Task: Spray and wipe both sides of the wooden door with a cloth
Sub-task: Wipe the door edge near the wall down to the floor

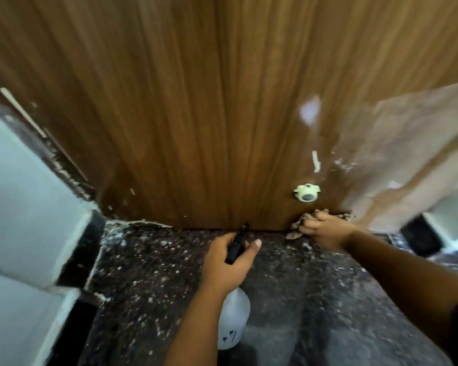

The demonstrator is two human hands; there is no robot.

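Note:
The wooden door [196, 114] fills the upper view, brown with vertical grain and white paint specks. Low on its right side sits a pale round door stop [307, 192]. My right hand [325, 229] grips a crumpled beige cloth [300, 224] and holds it against the door's bottom edge, just below the stop. My left hand [228, 262] grips the black trigger head of a white spray bottle [232, 320], whose nozzle points toward the door's bottom edge. The bottle body hangs below my wrist.
Dark speckled stone floor [156, 281] spattered with white paint lies underfoot. A white wall [19, 207] with black skirting and the door frame stand at the left. A pale, glossy patch [397, 154] covers the door's right side. Beyond the door's right edge are another white wall and skirting [421, 233].

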